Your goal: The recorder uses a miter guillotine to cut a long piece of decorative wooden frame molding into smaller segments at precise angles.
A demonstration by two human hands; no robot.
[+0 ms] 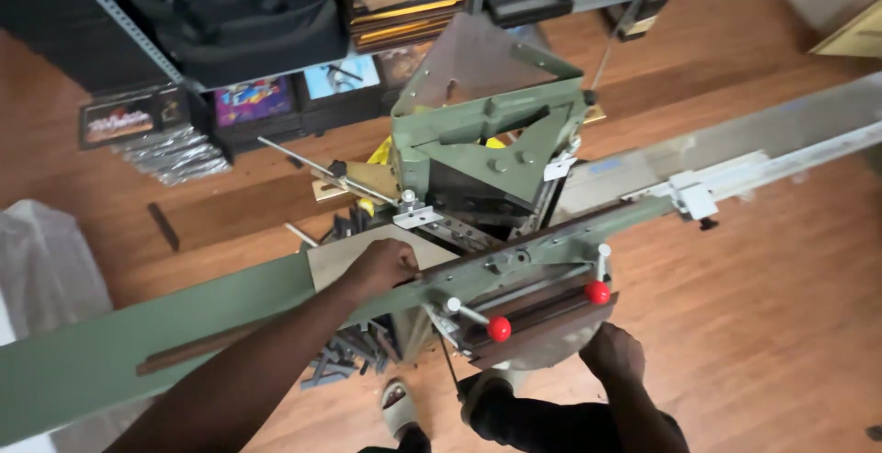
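A green mitre cutting machine (487, 131) stands on the wooden floor below me. My left hand (388, 265) presses down with fingers curled on a long dark wooden moulding strip (211, 345) that lies along the machine's green left extension arm (110, 361), just left of the cutting head. My right hand (611, 352) is low at the front, against the edge of the machine's front plate (551, 338); its fingers are hidden. Two red-knobbed levers (499, 328) (597, 292) stick out between my hands. My sandalled foot (401, 407) shows underneath.
A grey measuring arm (763, 154) with a white stop (694, 198) runs to the right. Dark offcuts (347, 361) lie on the floor under the machine. Shelves with frames and pictures (276, 95) stand behind, and a white plastic bag (41, 260) sits on the left.
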